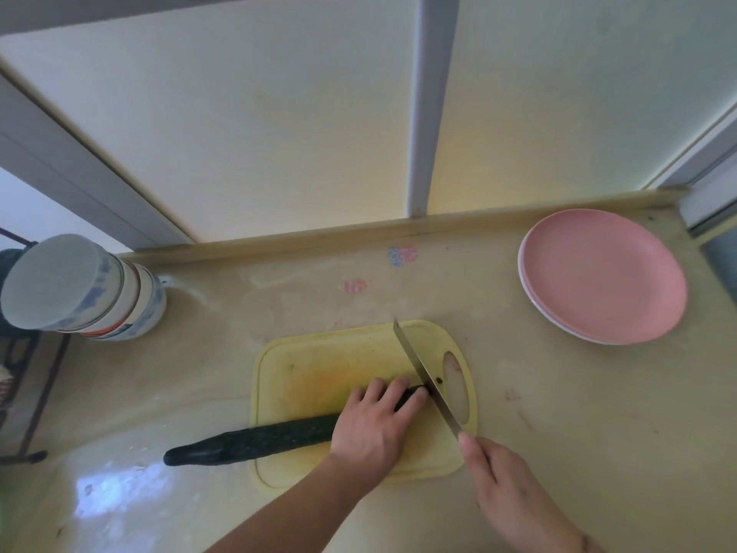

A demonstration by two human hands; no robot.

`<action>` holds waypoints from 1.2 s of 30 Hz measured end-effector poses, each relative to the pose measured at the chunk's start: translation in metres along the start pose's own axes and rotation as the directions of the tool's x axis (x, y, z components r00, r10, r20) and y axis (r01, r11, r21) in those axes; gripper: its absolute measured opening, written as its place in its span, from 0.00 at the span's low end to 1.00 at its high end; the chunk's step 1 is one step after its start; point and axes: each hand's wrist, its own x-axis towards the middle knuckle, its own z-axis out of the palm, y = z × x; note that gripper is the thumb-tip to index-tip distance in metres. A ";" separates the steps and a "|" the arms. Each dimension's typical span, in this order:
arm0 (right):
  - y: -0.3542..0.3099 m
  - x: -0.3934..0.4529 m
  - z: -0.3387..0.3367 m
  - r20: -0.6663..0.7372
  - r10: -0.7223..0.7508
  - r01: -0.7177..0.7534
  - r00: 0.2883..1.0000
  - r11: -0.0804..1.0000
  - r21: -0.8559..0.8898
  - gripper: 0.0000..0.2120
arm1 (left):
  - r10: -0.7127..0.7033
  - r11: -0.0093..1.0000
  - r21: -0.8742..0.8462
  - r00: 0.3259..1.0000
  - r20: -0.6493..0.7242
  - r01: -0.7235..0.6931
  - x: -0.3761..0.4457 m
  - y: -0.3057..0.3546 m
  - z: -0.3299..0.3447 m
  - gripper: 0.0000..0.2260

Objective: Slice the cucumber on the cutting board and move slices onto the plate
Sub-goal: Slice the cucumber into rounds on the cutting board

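Note:
A long dark green cucumber point(263, 440) lies across the yellow cutting board point(319, 365), its left end sticking out over the counter. My left hand point(375, 423) presses down on the cucumber's right part, fingers curled over it. My right hand point(498, 486) grips the handle of a knife point(422, 373). The blade stands on the cucumber's right tip, just beside my left fingertips. A pink plate point(602, 275) sits on the counter at the far right, with nothing on it.
A stack of bowls point(79, 289) stands upside down at the far left of the counter. A dark metal rack point(24, 393) is at the left edge. A raised rim and a window frame run along the back of the counter.

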 end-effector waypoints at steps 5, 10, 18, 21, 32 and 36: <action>0.002 -0.002 -0.003 -0.021 -0.013 0.013 1.000 1.000 0.007 0.37 | -0.003 1.000 -0.006 1.000 -0.009 0.003 -0.001 0.000 0.000 0.36; -0.005 -0.007 -0.007 -0.016 -0.018 0.018 1.000 1.000 0.005 0.31 | 0.002 1.000 0.001 1.000 -0.010 -0.002 -0.001 0.000 -0.001 0.36; -0.003 -0.023 -0.008 -0.025 -0.036 0.036 0.999 0.999 0.003 0.42 | 0.003 1.000 -0.027 0.999 -0.047 -0.004 -0.001 0.000 -0.001 0.33; 0.001 -0.025 -0.006 -0.015 -0.024 0.024 1.000 1.000 -0.016 0.44 | 0.006 0.999 -0.035 0.999 -0.053 -0.008 -0.001 0.000 0.000 0.32; -0.003 -0.006 0.003 0.002 -0.050 0.050 0.999 0.999 -0.019 0.28 | 0.012 0.999 -0.040 0.999 -0.045 -0.014 -0.001 0.000 0.004 0.32; -0.002 -0.006 0.001 -0.012 -0.045 0.045 0.999 0.999 -0.021 0.29 | -0.002 0.998 -0.061 0.998 -0.059 -0.002 -0.001 0.001 0.002 0.25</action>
